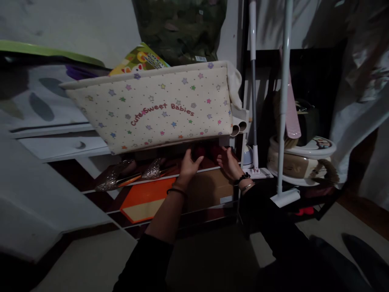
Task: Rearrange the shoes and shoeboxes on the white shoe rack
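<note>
My left hand (190, 167) reaches over the front of a shelf, fingers stretched out and thumb apart. To its right, my right hand (230, 163) is also open, its palm turned inward and its fingers spread. Between the two, in shadow, sit dark red rounded things (199, 151) that look like a pair of shoes; I cannot tell whether either hand touches them. Glittery high-heeled shoes (153, 168) share the shelf on the left. Just above my hands is a cream fabric storage box (170, 103) printed with stars and "Cute Sweet Babies".
On the shelf below lie an orange box (148, 198) and a brown cardboard box (209, 190). Long-handled mops, one a white pole (283, 101), stand at the right. Behind them is a lidded cream pot (291, 164). A white drawer unit (62, 147) flanks the left.
</note>
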`<state>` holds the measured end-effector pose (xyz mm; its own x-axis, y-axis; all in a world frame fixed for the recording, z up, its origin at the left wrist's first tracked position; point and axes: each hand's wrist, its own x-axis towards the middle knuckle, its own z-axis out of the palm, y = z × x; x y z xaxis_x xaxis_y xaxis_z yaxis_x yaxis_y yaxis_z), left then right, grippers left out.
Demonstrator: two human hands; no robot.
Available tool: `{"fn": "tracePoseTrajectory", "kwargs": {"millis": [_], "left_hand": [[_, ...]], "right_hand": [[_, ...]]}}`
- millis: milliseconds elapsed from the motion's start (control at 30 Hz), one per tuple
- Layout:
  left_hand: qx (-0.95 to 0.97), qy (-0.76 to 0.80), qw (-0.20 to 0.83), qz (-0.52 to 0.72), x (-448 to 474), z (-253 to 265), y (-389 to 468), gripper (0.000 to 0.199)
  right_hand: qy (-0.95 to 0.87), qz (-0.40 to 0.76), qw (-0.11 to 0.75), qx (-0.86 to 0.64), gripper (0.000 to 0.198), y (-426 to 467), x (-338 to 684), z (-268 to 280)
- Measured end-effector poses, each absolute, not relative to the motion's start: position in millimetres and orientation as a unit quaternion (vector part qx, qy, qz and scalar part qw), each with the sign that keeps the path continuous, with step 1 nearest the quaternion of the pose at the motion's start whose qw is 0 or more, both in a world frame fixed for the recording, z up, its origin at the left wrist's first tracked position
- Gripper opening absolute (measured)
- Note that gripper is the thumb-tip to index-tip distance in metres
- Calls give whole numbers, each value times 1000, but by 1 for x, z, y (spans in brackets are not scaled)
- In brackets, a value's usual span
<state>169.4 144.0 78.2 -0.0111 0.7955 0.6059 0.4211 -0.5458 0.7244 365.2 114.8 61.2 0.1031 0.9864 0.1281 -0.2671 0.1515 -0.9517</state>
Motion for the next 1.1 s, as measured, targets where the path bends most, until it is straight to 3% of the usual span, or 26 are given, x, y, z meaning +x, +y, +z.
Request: {"fn": "tracePoseTrajectory", "kwargs": {"millis": [67, 167, 267, 400, 533, 733, 833, 933, 1000, 1100], "left_hand": [[644, 435, 227, 588, 157, 77, 125, 73], [610, 404, 277, 623, 122, 67, 88, 71], [571, 411, 258, 663, 71, 56, 56, 64], [431, 479, 153, 749, -5, 51, 37, 44], [286, 496, 111, 813, -67, 58, 34, 38], [148, 456, 282, 831, -102, 63, 26, 33], [168, 443, 324, 819, -103, 62, 25, 35], [194, 428, 357, 807, -102, 62, 30, 42], [208, 425, 370, 799, -102, 62, 36, 45], [220, 425, 373, 795, -103, 58, 45, 48]], "right_hand": [[-471, 423, 646, -427, 80, 102, 363, 59], [-528, 271, 690, -415, 62, 71, 351, 56], [-584, 218, 672, -400, 44, 42, 324, 63], [-681, 236, 599, -348, 34, 40, 271, 80], [-753, 211, 522, -340, 42, 69, 215, 89], [-812, 27, 317, -489, 87, 81, 134, 94], [-820, -40, 249, -514, 75, 79, 107, 96], [-826, -41, 216, -520, 56, 86, 103, 102], [-834, 1, 219, -506, 57, 97, 112, 108], [-806, 143, 323, -475, 58, 118, 132, 117]]}}
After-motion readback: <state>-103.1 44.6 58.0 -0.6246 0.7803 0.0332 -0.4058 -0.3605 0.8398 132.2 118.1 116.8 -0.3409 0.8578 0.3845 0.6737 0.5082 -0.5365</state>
